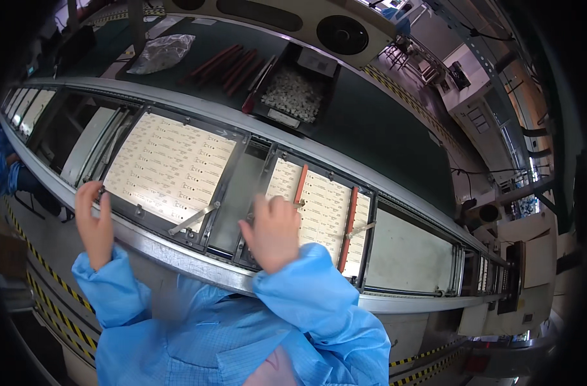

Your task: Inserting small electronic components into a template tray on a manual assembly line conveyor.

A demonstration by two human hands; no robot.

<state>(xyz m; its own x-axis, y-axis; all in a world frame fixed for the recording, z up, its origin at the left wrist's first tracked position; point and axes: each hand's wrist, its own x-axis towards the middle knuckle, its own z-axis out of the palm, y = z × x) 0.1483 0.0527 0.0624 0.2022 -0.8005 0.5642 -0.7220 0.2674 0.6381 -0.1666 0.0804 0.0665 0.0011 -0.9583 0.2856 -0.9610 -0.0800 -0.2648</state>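
Note:
At the near left corner of the left dark carrier frame (157,217) is my left hand (94,222), thumb and forefinger apart beside a small dark fitting on the rim. That frame carries a cream printed sheet (171,164), with a metal lever (194,219) lying across its near right corner. My right hand (274,235) is over the left part of the second frame (364,257); its thumb points left, and its blurred fingertips are partly hidden. A small metal end shows by those fingers. Two red-brown bars (347,231) lie across the second cream sheet (322,219).
The frames sit on a conveyor with metal rails (165,254). Behind it, a green bench (383,128) holds a black bin (293,96) of small whitish pieces, several more red-brown bars (232,67) and a clear plastic bag (162,53). Another person's blue sleeve (1,170) shows at far left.

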